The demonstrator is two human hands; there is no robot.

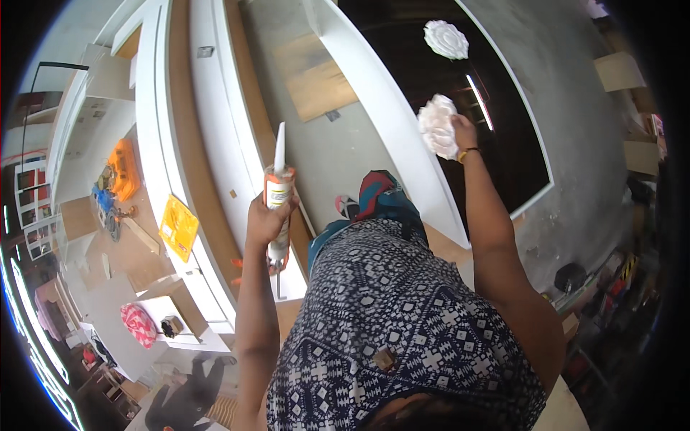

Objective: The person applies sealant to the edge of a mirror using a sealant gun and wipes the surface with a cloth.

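Note:
My left hand (269, 219) is wrapped round a caulking gun (277, 253), gripping it around its sealant cartridge. The cartridge's white nozzle (280, 147) points up and away from me. On the right, my right hand (464, 133) has hold of the edge of a white ruffled, flower-shaped piece (437, 128). That piece is at the glossy black panel (388, 29); whether it touches the surface I cannot tell. Farther along the same panel is a second white flower-shaped piece (446, 39), apart from my hand.
White boards with brown edges (208, 129) run along my left, bearing a yellow packet (178, 227). A brown board (316, 82) lies on the floor ahead. Farther left are an orange case (124, 170) and a pink-patterned bundle (138, 325). Another person (190, 395) is at lower left.

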